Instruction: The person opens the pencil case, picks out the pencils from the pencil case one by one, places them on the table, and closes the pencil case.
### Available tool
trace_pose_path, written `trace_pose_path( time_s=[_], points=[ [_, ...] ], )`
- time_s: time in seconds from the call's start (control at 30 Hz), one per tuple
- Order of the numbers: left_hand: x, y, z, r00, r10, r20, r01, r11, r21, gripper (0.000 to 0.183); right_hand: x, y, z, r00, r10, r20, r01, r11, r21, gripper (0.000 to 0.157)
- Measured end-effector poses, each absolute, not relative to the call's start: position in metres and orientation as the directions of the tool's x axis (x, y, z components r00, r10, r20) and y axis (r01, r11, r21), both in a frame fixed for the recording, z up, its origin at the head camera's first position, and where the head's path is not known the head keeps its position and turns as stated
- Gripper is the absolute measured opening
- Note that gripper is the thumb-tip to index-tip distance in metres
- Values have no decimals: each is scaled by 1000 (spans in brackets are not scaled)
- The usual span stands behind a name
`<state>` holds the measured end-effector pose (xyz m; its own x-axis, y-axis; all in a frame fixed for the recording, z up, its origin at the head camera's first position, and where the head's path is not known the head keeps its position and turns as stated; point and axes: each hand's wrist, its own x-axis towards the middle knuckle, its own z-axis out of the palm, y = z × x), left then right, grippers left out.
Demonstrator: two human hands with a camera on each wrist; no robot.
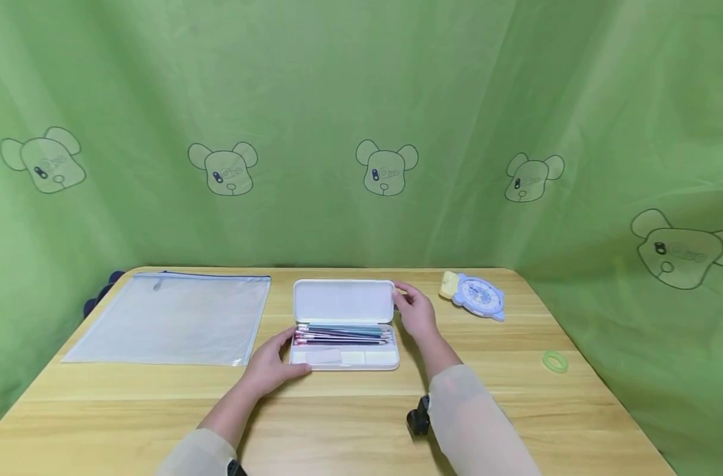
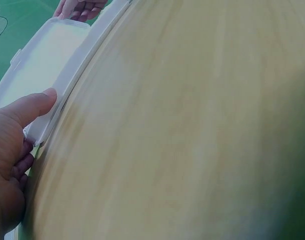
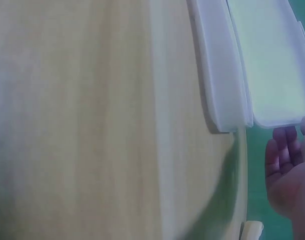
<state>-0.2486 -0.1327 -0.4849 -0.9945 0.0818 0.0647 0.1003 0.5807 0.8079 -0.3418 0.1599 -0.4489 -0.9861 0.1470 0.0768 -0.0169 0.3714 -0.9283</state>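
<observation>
A white plastic pencil case (image 1: 370, 357) lies open on the table, its lid (image 1: 343, 301) raised at the back. Several pencils (image 1: 342, 334) lie in its rear part, and a whitish flat piece (image 1: 323, 357) sits in the front compartment. My left hand (image 1: 270, 365) grips the case's left end, thumb (image 2: 40, 106) over the front rim and fingers curled at the side. At the lid's right edge, my right hand (image 1: 418, 313) pinches the lid between thumb and fingers; in the right wrist view the fingers (image 3: 282, 155) show beyond the lid's edge.
A translucent zip pouch (image 1: 177, 320) lies flat at the left of the wooden table (image 1: 332, 423). Toward the back right is a blue clock-like toy (image 1: 482, 295) with a yellow block (image 1: 449, 285) against it. A green ring (image 1: 554, 361) lies near the right edge. Green curtain (image 1: 314, 79) surrounds the table.
</observation>
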Motion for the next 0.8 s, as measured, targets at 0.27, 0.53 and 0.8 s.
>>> trace_pose_path(
  time_s=[0.27,0.53,0.8],
  points=[
    [-249,-134,-486,-993,95,64,107,581,807,90,-339,161,-445,-988,135,80,-22,384,-923,35],
    [-250,-133,-488,-994,92,55,99,584,806,91,-327,166,-431,-984,94,152,-97,436,-895,37],
    [-248,-132,-487,-994,94,56,101,590,801,92,-300,155,-422,-974,-82,210,-220,555,-802,26]
  ],
)
